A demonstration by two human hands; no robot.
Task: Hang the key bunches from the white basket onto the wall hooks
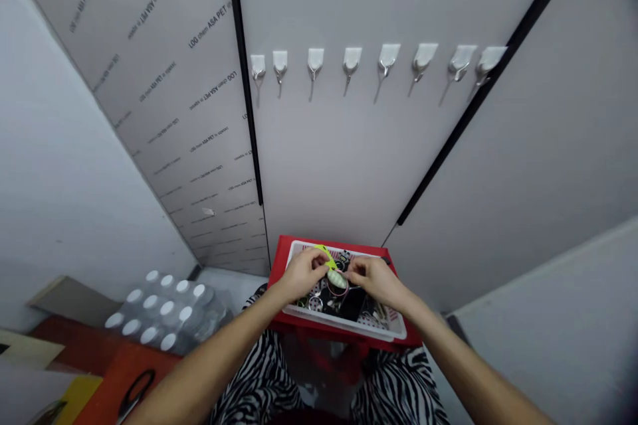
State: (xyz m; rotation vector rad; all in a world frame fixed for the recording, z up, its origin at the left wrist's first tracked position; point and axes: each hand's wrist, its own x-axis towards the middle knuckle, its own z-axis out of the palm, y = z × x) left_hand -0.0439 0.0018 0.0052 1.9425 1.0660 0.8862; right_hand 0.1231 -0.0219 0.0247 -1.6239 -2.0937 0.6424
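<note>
A pale green, ribbed oval thing (337,279) is between my hands, above a white basket (393,330); its kind is not clear. My left hand (303,273) is closed, thumb and fingertips pinched at its upper left end. From the other side, my right hand (375,280) pinches at its right edge, partly hiding what the fingers grip. A bright yellow strip (326,256) shows just beyond my left fingertips. In the basket lie a dark digital watch (343,257), a black flat thing (353,305), a round dotted piece (316,304) and several small items.
The basket rests on a red surface (282,255) over my knees. Several white hooks (351,61) are fixed to the grey panel (323,166) ahead. Clear bottles with white caps (167,309) stand at left, near scissors with black handles (135,393) on an orange surface.
</note>
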